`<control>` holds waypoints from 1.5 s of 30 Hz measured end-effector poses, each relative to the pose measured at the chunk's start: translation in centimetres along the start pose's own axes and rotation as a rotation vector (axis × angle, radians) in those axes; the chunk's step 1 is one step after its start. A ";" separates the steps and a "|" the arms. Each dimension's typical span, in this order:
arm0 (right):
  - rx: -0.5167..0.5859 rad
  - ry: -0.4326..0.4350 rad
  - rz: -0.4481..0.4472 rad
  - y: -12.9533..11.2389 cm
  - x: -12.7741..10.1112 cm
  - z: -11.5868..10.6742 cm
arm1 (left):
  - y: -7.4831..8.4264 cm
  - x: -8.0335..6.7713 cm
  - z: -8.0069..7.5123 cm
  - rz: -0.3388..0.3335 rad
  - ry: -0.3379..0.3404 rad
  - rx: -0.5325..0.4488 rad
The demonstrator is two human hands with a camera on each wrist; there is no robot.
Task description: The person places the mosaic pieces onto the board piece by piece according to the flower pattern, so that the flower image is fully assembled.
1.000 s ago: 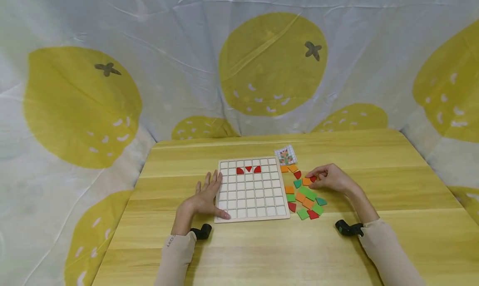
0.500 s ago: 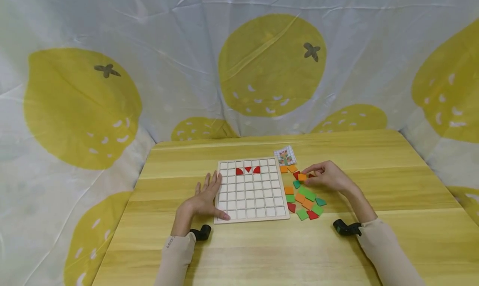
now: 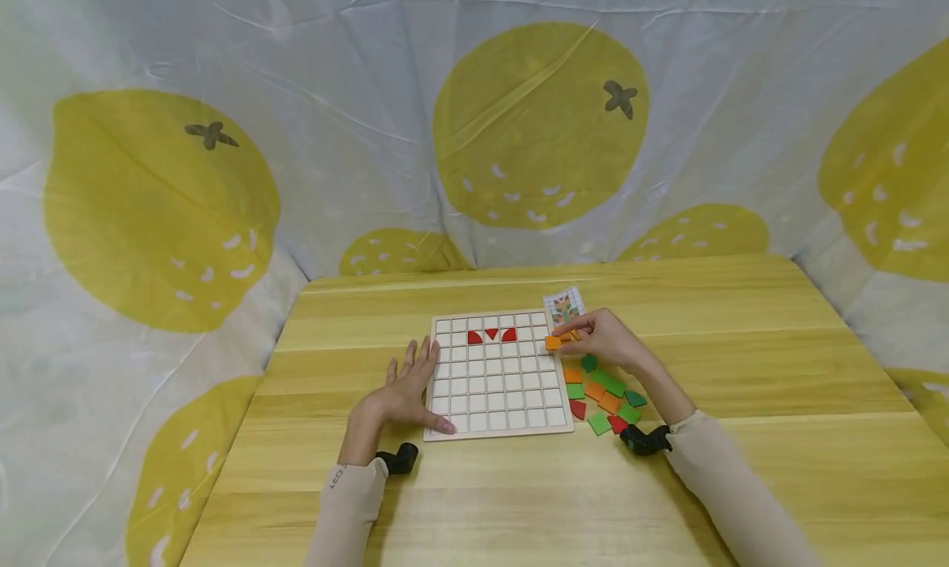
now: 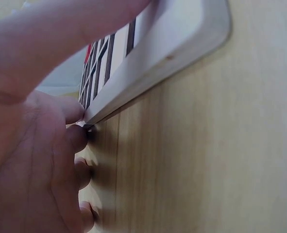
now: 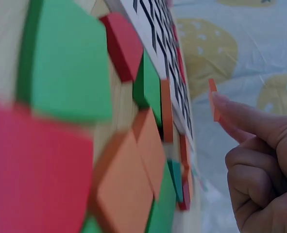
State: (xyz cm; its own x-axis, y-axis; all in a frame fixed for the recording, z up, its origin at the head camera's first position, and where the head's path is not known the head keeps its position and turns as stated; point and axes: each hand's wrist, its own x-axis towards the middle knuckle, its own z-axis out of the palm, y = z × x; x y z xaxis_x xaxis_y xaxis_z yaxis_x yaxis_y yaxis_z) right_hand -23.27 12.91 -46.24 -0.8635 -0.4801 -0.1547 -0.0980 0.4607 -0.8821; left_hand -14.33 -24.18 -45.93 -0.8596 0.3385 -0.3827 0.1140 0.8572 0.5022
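Note:
A white grid board (image 3: 498, 374) lies on the wooden table (image 3: 741, 361), with three red pieces (image 3: 492, 335) in its second row. My left hand (image 3: 409, 386) lies flat with straight fingers on the board's left edge (image 4: 148, 73), thumb at its near corner. My right hand (image 3: 604, 338) pinches an orange square tile (image 3: 553, 343) just above the board's right edge; the right wrist view shows the orange tile (image 5: 213, 99) edge-on at my fingertips. Loose green, orange and red tiles (image 3: 604, 394) lie right of the board, close up in the right wrist view as tiles (image 5: 109, 145).
A small pattern card (image 3: 565, 306) lies behind the board's far right corner. A white cloth printed with yellow fruit (image 3: 534, 130) hangs behind and around the table.
My right hand lifted an orange tile from the loose pile and carried it left to the board's right edge. The left hand stayed in place.

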 end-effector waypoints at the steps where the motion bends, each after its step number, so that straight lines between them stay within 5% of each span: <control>1: -0.003 -0.003 -0.004 -0.2 0.3 0.4 | 0.0 0.0 0.0 -0.001 0.000 0.001; 16: -0.036 0.015 0.011 -2.4 3.8 5.0 | -0.1 -0.1 0.0 -0.010 -0.014 -0.017; 45: 0.005 0.055 0.073 -2.2 4.4 6.3 | 0.0 -0.1 -0.1 -0.010 -0.014 -0.018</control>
State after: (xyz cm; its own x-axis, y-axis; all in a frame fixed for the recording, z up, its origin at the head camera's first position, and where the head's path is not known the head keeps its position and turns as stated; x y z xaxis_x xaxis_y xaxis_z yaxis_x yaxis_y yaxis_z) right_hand -23.77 5.06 -47.74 -0.8942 -0.4034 -0.1940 -0.0316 0.4893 -0.8716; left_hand -14.32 -24.25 -45.88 -0.8535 0.3357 -0.3986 0.0965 0.8535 0.5121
